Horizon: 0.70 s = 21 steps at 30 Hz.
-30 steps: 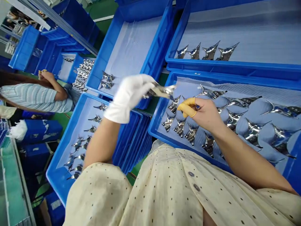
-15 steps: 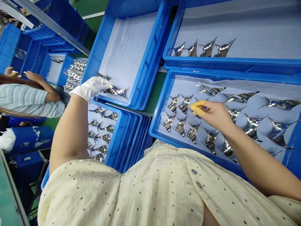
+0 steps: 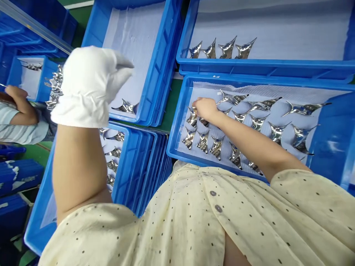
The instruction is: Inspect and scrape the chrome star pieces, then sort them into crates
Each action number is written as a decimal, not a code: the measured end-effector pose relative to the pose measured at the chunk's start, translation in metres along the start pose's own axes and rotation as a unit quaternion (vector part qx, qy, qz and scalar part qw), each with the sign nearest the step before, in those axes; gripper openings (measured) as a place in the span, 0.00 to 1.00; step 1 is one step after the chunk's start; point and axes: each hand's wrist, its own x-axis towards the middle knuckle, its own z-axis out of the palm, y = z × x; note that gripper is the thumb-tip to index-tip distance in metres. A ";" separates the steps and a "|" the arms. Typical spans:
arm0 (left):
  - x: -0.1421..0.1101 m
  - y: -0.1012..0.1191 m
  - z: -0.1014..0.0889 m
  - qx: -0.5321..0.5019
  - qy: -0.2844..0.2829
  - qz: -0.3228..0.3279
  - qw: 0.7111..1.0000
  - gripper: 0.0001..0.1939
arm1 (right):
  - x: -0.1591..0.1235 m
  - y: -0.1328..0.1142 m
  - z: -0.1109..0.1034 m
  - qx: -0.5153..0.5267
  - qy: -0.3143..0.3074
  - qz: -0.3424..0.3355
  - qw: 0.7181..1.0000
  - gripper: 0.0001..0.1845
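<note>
Cream blouse [image 3: 180,221] with dark dots

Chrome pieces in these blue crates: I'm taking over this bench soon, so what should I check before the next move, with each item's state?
Left hand gloved in white: ok.
Right hand fingertips covered: cannot tell, they are hidden at the chrome pieces.
Front rows of chrome pieces in the near crate lying apart: ok.
Lone piece resting inside the far crate: ok.
Chrome surfaces unscratched: cannot tell, too small.
</note>
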 end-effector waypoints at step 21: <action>-0.098 0.170 0.179 -0.606 0.008 -0.023 0.795 0.24 | -0.121 0.026 -0.001 0.563 0.387 -0.069 0.728 0.25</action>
